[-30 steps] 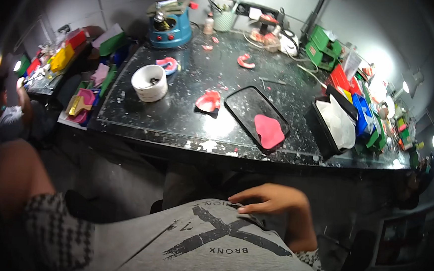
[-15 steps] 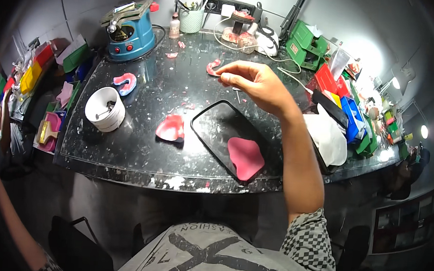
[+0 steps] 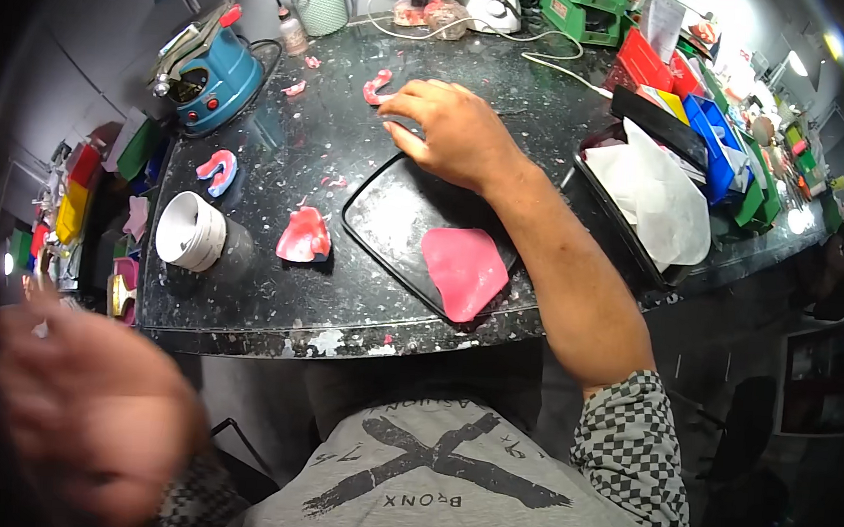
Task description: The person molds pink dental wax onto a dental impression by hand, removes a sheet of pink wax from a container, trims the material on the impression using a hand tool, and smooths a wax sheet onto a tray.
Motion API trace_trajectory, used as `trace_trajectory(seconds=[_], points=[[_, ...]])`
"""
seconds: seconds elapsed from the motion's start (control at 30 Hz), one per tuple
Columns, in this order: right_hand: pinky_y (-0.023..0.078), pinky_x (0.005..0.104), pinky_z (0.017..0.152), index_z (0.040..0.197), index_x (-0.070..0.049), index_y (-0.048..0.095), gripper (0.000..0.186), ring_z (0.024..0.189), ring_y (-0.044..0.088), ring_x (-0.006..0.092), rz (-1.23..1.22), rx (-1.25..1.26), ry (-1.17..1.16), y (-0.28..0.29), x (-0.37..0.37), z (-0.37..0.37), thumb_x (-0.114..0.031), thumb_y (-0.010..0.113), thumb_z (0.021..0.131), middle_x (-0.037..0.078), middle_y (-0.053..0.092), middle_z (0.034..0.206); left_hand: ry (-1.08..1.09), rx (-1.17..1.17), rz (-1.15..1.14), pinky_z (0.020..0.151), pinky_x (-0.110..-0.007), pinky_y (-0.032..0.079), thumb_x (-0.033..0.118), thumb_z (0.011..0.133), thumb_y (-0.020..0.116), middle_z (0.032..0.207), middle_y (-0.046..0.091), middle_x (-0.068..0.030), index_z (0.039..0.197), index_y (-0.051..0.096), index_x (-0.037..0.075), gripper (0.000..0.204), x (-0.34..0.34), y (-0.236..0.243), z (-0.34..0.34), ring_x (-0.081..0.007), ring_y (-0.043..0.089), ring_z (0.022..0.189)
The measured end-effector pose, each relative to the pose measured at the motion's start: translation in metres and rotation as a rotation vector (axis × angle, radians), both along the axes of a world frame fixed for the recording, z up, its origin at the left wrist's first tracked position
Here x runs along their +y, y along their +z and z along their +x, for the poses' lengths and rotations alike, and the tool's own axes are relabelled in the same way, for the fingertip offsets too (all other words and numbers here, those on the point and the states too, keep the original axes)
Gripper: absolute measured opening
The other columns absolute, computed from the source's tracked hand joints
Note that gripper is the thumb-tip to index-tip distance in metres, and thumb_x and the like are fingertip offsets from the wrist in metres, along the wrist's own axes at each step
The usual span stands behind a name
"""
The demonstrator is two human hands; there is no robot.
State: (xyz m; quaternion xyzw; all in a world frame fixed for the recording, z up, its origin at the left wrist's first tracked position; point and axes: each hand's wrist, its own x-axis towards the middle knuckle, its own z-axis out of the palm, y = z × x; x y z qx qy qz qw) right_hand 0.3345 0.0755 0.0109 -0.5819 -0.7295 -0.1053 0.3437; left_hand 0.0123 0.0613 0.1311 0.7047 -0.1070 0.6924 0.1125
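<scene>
From here, the right hand (image 3: pixel 444 134) hangs loosely open over the black bench (image 3: pixel 266 293), fingertips beside a pink horseshoe-shaped piece (image 3: pixel 371 90); I can't tell if they touch. The left hand (image 3: pixel 98 418) is too blurred to read. A pink sheet (image 3: pixel 463 274) lies on a black-rimmed tray (image 3: pixel 388 218).

Prob. a workshop, it seems for dental work. The black bench (image 3: pixel 294 145) is scratched, w/ white & pink spots. At approx. 10 o'clock stands a blue machine (image 3: pixel 219 82) w/ red buttons; at 11, a cup (image 3: pixel 323 11) w/ tools and a pink arch-shaped piece (image 3: pixel 374 91). At 1–2 o'clock: green drawers (image 3: pixel 564 19), red bin (image 3: pixel 642 60), blue bin (image 3: pixel 710 136), also a desk lamp (image 3: pixel 797 62).
</scene>
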Motion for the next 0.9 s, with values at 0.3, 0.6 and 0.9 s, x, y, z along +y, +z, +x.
trace_trajectory(seconds=[0.3, 0.6, 0.9], points=[[0.053, 0.0413, 0.091, 0.102, -0.006, 0.074, 0.019, 0.099, 0.069, 0.0314, 0.035, 0.057, 0.091, 0.001, 0.005, -0.019, -0.021, 0.068, 0.092, 0.01, 0.073, 0.104, -1.776, 0.524, -0.679, 0.085, -0.043, 0.051, 0.013, 0.095, 0.072, 0.103, 0.07, -0.0206, 0.099, 0.073, -0.008, 0.021, -0.103, -0.057, 0.065, -0.0325, 0.066, 0.095], [0.051, 0.0424, 0.097, 0.101, -0.006, 0.075, 0.021, 0.103, 0.068, 0.0309, -0.016, 0.133, 0.115, 0.001, 0.009, -0.021, -0.023, 0.065, 0.092, 0.012, 0.073, 0.105, -1.354, 0.299, -1.089, 0.077, -0.04, 0.05, 0.049, 0.1, 0.062, 0.094, 0.063, -0.0065, 0.125, 0.051, 0.009, 0.049, -0.078, -0.037, 0.064, -0.0243, 0.063, 0.086], [0.055, 0.0412, 0.086, 0.106, -0.009, 0.076, 0.022, 0.093, 0.07, 0.0322, -0.053, 0.247, -0.102, 0.012, 0.002, 0.027, -0.022, 0.066, 0.091, 0.013, 0.073, 0.102, -0.157, 0.748, -0.879, 0.083, -0.026, 0.047, 0.025, 0.101, 0.062, 0.098, 0.069, -0.0036, 0.112, 0.068, 0.005, 0.024, 0.091, -0.048, 0.068, -0.0107, 0.063, 0.092]])
